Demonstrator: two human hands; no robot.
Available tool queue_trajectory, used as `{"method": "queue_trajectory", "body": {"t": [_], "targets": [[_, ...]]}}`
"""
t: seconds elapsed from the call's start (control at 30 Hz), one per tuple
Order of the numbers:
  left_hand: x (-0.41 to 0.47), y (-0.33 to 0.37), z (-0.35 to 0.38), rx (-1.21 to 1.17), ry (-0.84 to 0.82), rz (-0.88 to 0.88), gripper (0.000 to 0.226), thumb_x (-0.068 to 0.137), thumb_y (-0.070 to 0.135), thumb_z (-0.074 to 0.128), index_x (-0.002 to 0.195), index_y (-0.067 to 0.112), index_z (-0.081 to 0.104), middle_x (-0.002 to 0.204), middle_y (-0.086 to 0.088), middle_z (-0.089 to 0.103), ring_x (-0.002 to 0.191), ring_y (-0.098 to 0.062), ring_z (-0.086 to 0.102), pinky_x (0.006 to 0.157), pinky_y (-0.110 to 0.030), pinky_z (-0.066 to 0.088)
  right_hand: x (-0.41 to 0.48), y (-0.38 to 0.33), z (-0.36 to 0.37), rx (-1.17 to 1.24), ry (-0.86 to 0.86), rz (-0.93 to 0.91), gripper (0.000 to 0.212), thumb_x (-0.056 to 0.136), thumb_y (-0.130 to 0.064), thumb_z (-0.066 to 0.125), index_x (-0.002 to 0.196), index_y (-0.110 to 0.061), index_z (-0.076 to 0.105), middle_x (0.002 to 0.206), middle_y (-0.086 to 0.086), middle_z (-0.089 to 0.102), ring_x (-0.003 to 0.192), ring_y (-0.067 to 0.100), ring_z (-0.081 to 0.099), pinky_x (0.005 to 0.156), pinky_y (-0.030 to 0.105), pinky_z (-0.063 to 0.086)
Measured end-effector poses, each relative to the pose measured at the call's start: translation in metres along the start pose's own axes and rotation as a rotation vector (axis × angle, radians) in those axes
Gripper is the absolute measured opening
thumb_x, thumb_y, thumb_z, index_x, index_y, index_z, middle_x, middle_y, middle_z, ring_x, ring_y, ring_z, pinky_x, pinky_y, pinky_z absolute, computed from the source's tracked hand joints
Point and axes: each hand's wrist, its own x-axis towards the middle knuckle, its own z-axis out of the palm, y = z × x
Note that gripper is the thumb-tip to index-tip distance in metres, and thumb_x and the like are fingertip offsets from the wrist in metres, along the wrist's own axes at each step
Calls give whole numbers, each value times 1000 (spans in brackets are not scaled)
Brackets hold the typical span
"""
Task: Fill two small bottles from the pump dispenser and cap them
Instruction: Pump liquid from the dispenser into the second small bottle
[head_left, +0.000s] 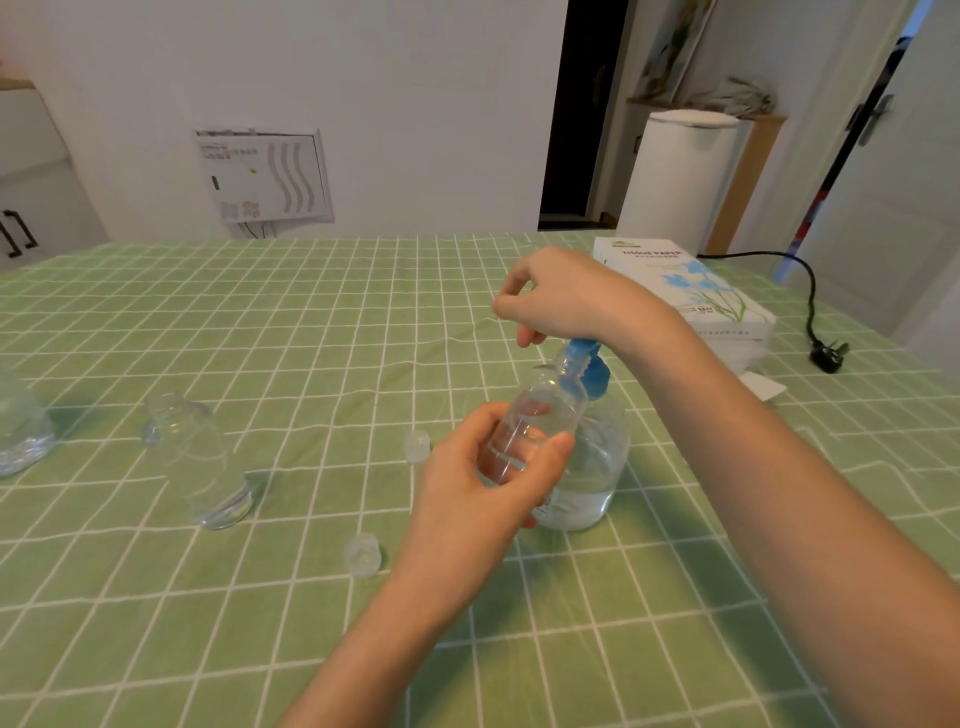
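Note:
My left hand (480, 475) grips a small clear bottle (535, 415), tilted with its open mouth up against the blue pump head (589, 369) of the clear dispenser (592, 467). Over the pump my right hand (558, 299) hovers with its fingers curled; the pump head shows just below the palm, and I cannot tell whether they touch. The dispenser holds clear liquid in its lower part. A second small clear bottle (200, 457) stands uncapped at the left. Two clear caps lie on the cloth, one (417, 446) beside my left hand and one (362, 555) nearer me.
A green checked cloth (311, 322) covers the table. A tissue paper box (691, 296) stands at the back right, with a black cable and plug (826, 356) beyond it. Another clear container (18, 431) is cut off at the left edge.

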Motion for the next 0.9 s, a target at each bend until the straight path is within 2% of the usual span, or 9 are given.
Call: {"method": "queue_trajectory", "body": {"t": [0.2,0.33,0.47,0.63,0.77,0.9], "targets": [[0,-1,1,5,1,2,9,79,24,68,87,26,66,65,8,63,52,-1,55,45,-12,43,-3,4,6,17,-10,18,31,91,-25,49,107,-4,65,80,4,74,91,26,70,69,27,50],[-1,-3,0,21,-1,9,5,79,23,67,83,25,65,60,12,61,51,0,54,44,-11,42,-4,6,9,26,-6,30,33,92,-26,49,108,-3,65,79,3,73,92,26,70,61,22,45],[-1,-2,0,12,2,-9,7,80,22,68,84,27,65,58,12,61,49,0,53,43,-11,41,-4,6,9,27,0,31,32,92,-26,48,108,-5,65,80,4,73,92,26,70,62,23,45],[1,2,1,11,-5,-2,10,78,28,67,88,27,66,70,10,66,55,0,57,48,-13,45,-2,2,-2,33,47,20,29,91,-25,48,107,-7,65,78,2,73,88,24,71,64,20,48],[0,3,0,-5,-2,-2,11,79,28,68,89,29,66,72,7,68,55,-1,58,48,-13,44,-2,-1,-3,35,31,23,30,91,-25,49,109,-7,64,79,3,73,88,24,71,61,20,46],[1,1,1,7,-6,4,12,79,28,67,90,29,66,72,7,67,56,-1,57,48,-13,44,-3,1,-2,32,12,35,32,91,-27,49,110,-6,64,79,3,74,90,23,71,70,24,50]]}}
